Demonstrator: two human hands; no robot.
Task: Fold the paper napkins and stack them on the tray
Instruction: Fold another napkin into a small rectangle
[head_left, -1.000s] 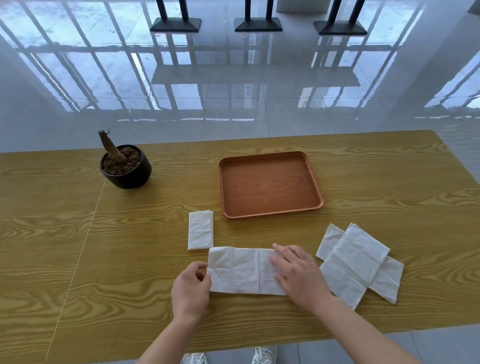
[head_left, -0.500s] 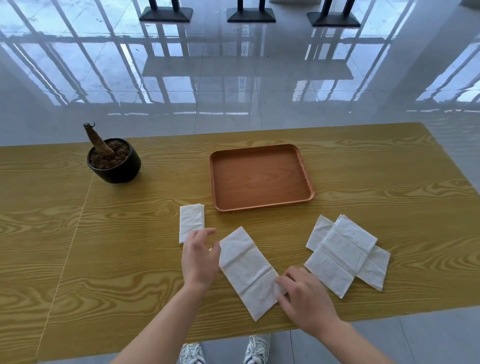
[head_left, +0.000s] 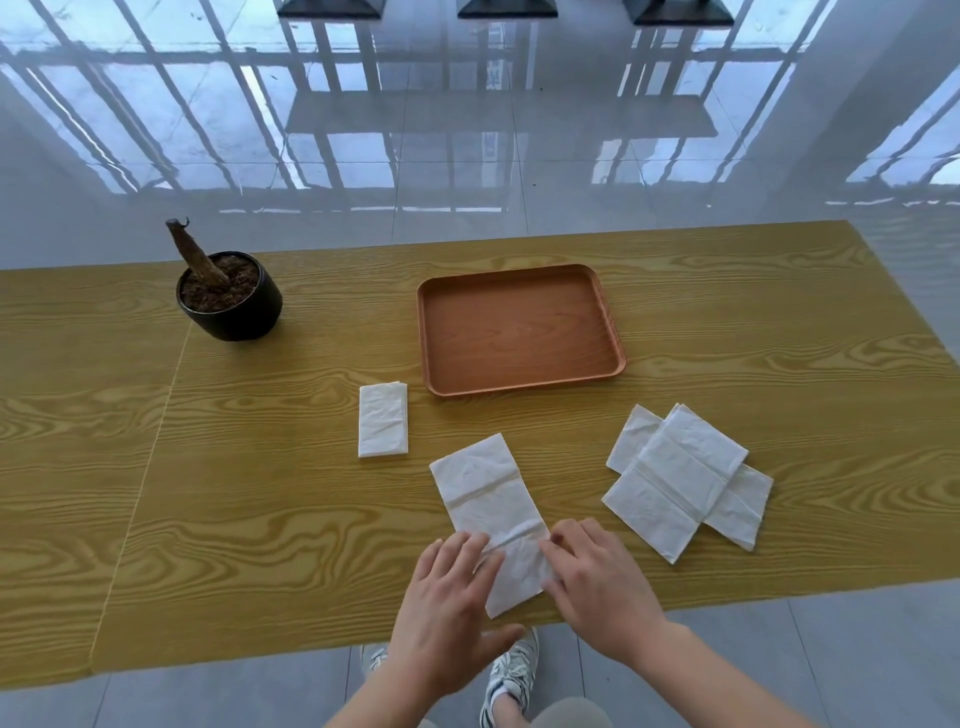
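The left hand (head_left: 452, 597) has come down from the far end of the long napkin (head_left: 485, 493) to its near end, and the strip now points more nearly away from the person. The left fingers lie almost straight on its near left edge, gripping nothing. The right hand (head_left: 597, 579) has bent fingers on the right edge; whether they pinch the paper, I cannot tell. 1 folded napkin (head_left: 383, 427) lies on the desk (head_left: 260, 493) near the tray (head_left: 519, 332).
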